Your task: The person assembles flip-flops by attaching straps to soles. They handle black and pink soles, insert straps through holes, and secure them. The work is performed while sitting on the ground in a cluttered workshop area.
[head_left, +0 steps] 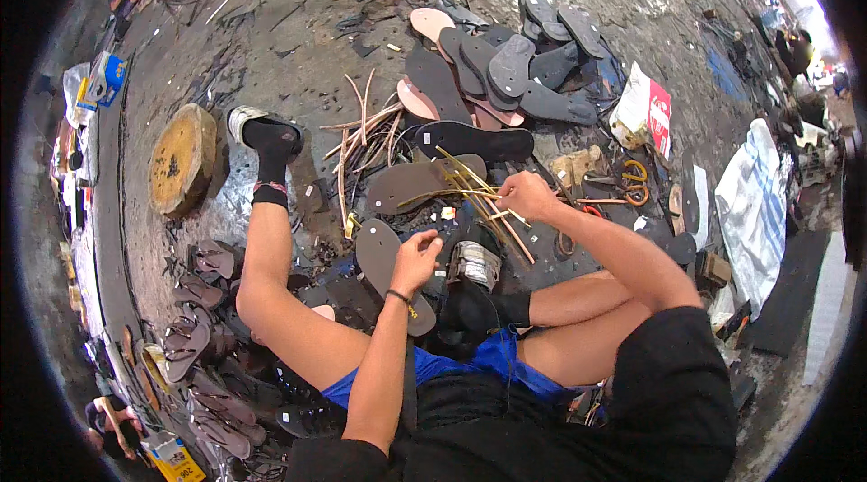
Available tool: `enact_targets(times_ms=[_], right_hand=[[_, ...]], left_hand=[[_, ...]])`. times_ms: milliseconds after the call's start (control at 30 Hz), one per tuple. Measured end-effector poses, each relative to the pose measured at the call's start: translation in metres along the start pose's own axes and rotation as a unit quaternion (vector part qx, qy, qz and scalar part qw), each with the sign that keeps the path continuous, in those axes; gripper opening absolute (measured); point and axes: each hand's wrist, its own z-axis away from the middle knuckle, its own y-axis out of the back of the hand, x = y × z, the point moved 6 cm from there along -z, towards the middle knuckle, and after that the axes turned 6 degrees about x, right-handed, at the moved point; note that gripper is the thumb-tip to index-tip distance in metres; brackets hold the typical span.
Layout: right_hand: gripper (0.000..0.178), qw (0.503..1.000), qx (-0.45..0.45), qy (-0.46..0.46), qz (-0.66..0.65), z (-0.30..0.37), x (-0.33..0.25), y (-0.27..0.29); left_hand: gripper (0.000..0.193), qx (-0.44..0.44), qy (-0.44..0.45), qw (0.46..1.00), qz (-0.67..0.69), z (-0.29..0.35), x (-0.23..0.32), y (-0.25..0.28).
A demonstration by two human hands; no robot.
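Strips (478,186), slender, straight and yellowish

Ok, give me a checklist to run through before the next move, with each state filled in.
1. Right hand has hold of material: ok, thin strips are at its fingertips.
2. Left hand is free: cannot tell, its fingers are curled and hide the palm.
3. Nearest sole is close to the left hand: ok, the grey sole lies right beside it.
4. Orange-handled tool is away from both hands: ok, it lies to the right of the right hand.
5. Floor is tidy: not ok, loose sticks and a pile of soles lie ahead.
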Motion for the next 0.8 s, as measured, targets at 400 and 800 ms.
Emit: enact_targets(times_ms=[400, 800], right_hand=[[0.028, 0.861, -0.116, -0.070, -0.490, 0.145, -0.122, -0.051], [0.024, 0.840, -0.021, 0.022, -0.541, 0.164, -0.183, -0.040]], left_hand=[[0.029, 0.031, -0.127, 0.947, 0.292, 0.039, 0.131, 0.079], [0.038, 0.054, -0.187, 0.948, 0.251, 0.111, 0.148, 0.102]])
